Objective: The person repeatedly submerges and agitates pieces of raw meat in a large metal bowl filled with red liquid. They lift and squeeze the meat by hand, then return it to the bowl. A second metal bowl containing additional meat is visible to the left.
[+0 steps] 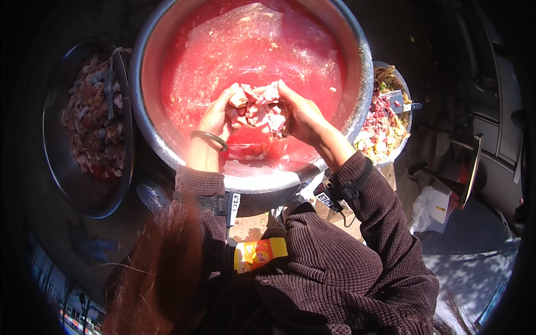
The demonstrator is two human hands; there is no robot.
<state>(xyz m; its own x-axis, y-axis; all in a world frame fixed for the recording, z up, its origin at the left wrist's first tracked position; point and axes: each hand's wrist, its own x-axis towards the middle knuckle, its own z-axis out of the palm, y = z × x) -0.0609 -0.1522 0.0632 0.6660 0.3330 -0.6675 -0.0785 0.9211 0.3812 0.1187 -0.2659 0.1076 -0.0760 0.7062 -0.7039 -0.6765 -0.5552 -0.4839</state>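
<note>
A large round basin [144, 104] holds reddish water with small pale bits floating in it. Above the near part of the water, my left hand [220, 113], with a bangle at the wrist, and my right hand [303, 115] cup several pieces of raw meat [255, 111] between them. The thumbs lie at the upper edge of the meat; most of the other fingers are hidden behind it. More pale pieces show faintly in the water just below the hands.
At the left, a metal bowl [52, 142] holds many raw meat pieces. Right of the basin, a smaller basin [408, 92] holds scraps and a cleaver [398, 102]. A yellow and orange package [259, 253] lies near my lap. A white box [441, 203] and a plastic bag [423, 207] are farther right.
</note>
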